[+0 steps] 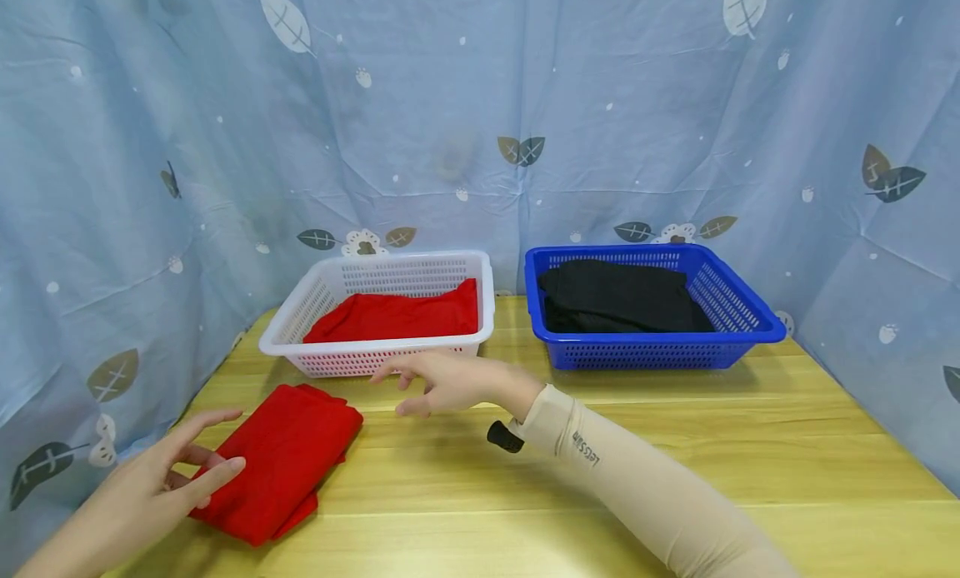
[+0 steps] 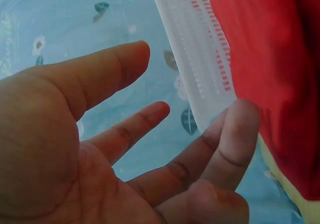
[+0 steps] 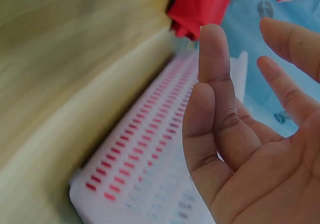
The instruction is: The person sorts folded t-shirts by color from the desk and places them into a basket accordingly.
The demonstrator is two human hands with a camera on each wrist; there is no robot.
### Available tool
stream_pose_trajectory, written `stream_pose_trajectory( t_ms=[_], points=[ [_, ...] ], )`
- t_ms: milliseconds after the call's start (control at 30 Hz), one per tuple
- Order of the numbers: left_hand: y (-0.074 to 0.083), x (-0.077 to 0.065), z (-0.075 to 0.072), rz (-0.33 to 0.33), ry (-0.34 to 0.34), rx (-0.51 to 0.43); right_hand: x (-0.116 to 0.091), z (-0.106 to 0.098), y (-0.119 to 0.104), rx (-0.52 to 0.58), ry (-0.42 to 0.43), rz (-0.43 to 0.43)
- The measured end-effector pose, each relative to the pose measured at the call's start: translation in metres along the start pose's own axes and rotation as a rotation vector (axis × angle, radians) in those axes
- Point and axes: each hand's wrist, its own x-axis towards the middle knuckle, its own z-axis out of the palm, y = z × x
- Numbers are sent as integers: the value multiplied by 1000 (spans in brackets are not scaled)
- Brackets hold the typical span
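While the left hand (image 1: pixel 161 482) is hovering at far left, fingers spread and gripping nothing, its thumb is overlapping the left edge of the folded red cloth (image 1: pixel 288 461); whether skin is touching fabric, cannot tell. Folded red cloth is lying on the table (image 1: pixel 450 511), just in front of the white basket (image 1: pixel 397 345), layer edges showing along its right side. Handling guess: it's looking light, soft, floppy, not fragile, probably not slippery; layers are likely shifting if only the top one is being pinched, so opposite side edges are seeming best, thumbs on top, fingers under the whole stack. White basket is standing behind, holding another red cloth (image 1: pixel 405 316). Right hand (image 1: pixel 450 382) is hanging before its front wall, fingers loosely bent, holding nothing; a beige sleeve (image 1: pixel 637 470) is covering that forearm. Far right, the blue basket (image 1: pixel 660 338) is holding black cloth (image 1: pixel 622 295), well apart from the left hand.
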Motion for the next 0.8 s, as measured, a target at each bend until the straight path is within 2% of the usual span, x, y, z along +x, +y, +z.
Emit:
stream_pose_trajectory(
  t_ms=[233, 333, 467, 667, 800],
  points=[
    [-26, -3, 11, -140, -61, -27, 25, 20, 0, -83, -28, -31],
    [-32, -2, 12, -170, -73, -30, 34, 26, 1, -109, -41, -35],
    [-34, 0, 13, -175, -74, -3, 43, 33, 3, -107, -74, -15],
    [-31, 5, 22, -165, -61, 34, 54, 44, 6, -37, -120, 32],
    [-30, 6, 24, -148, -84, 51, 58, 48, 5, -97, -137, 14]
  ],
)
